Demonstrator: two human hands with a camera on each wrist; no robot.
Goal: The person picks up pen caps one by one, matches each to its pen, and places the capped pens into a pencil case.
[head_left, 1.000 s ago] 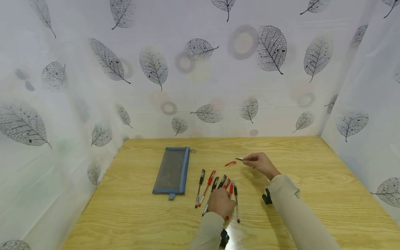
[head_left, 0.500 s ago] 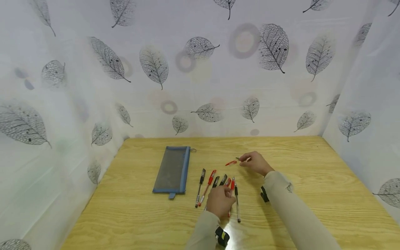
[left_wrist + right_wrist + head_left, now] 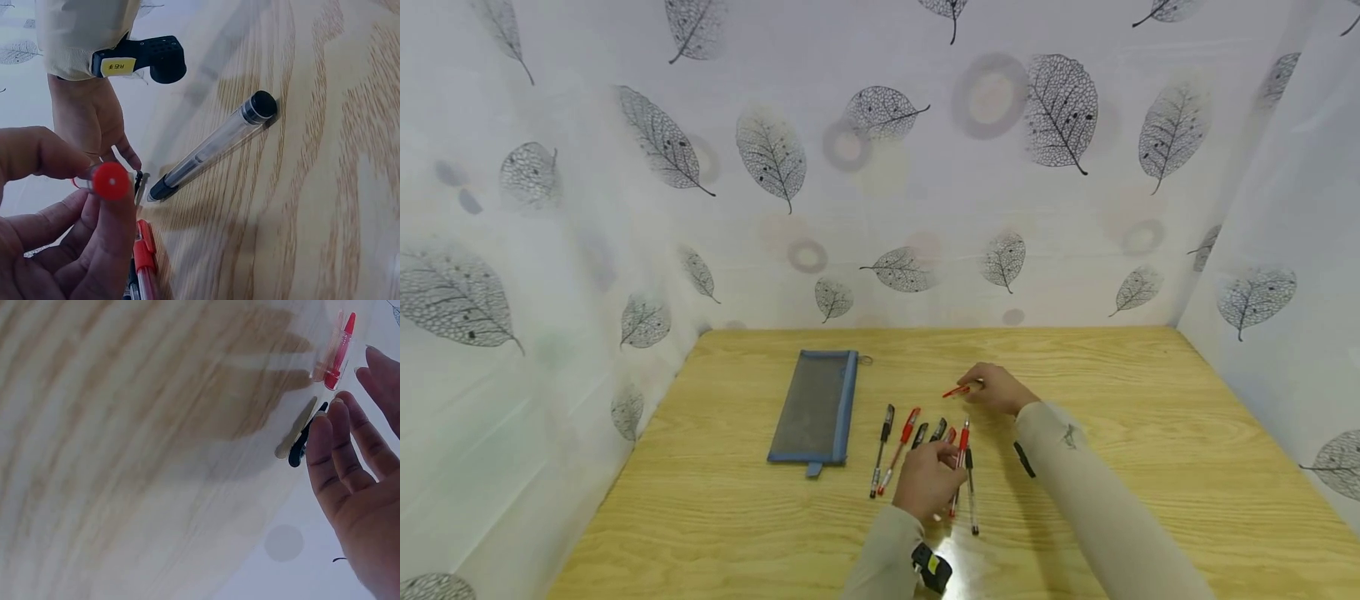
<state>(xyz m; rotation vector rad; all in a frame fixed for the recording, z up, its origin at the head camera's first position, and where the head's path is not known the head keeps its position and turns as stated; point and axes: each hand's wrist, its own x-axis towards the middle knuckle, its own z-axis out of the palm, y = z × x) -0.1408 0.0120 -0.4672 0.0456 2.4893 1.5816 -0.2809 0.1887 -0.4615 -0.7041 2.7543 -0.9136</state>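
**Two hands on pens: left one pinching, right one over the caps**

We have the left hand (image 3: 925,482) pinching a clear-barrelled pen with red grip and red end plug (image 3: 963,444) between thumb and fingers, tip pointing away, red end toward the left wrist camera.

Right hand (image 3: 997,388): fingers part bent, a gap between the upper two and the lower three. Fingertips sit just beside a clear pen cap with red clip (image 3: 339,356); we can't tell if they touch. A slim black pen cap (image 3: 300,447) lies by the lower fingertips, near the red one.

Right of the held pen we see a clear pen with black grip and black end plug (image 3: 209,153) lying on the yellow wood-grain table (image 3: 1112,475). To its left: black-capped pen (image 3: 882,437), red-capped pen (image 3: 908,427) just beside, then three more capped pens (image 3: 938,429), partly hidden by the left hand.

Grey mesh pouch with blue trim (image 3: 812,408) lies flat left of all pens. White leaf-print sheet (image 3: 880,196) behind the table.
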